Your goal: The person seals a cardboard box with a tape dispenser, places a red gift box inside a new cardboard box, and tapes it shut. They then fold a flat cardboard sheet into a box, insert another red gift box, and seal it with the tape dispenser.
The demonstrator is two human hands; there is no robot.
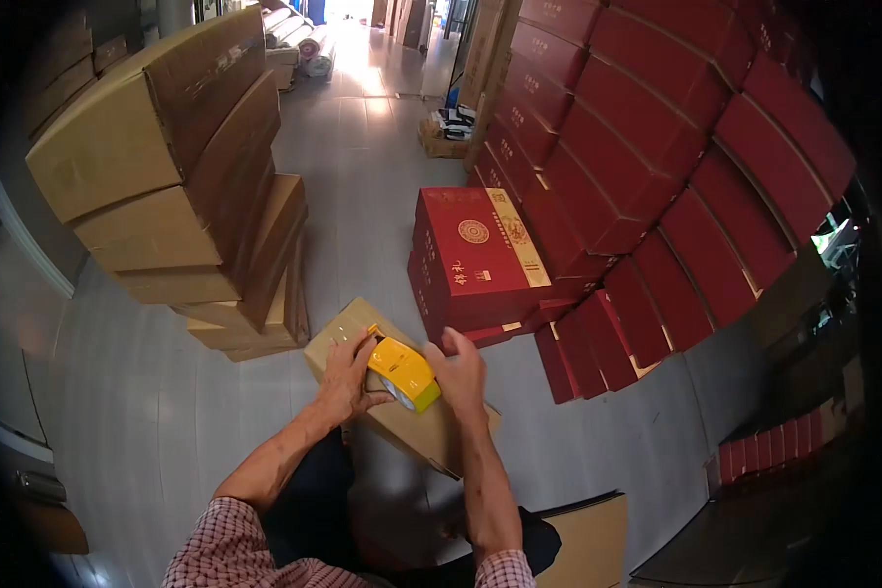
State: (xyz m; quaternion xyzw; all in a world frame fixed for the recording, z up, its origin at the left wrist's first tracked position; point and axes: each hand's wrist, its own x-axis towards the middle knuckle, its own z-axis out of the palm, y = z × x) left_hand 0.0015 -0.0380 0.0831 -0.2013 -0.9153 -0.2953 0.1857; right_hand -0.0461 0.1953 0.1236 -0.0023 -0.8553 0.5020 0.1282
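Note:
A yellow tape dispenser [402,370] with a clear roll showing at its lower side is held over a brown cardboard box [402,431]. My left hand [346,377] grips its left end, thumb below and fingers above. Just off the dispenser's right end is my right hand [460,372], its fingers curled closed; what they hold, if anything, is hidden. The box lies at an angle on the floor in front of my legs, partly covered by my hands and the dispenser.
Stacked brown cartons [196,186] stand on the left. A red gift box [475,245] with gold print sits ahead, beside a tall wall of red boxes [647,147] on the right. A flat cardboard piece [588,539] lies near my right leg. A small open carton [446,147] stands farther back.

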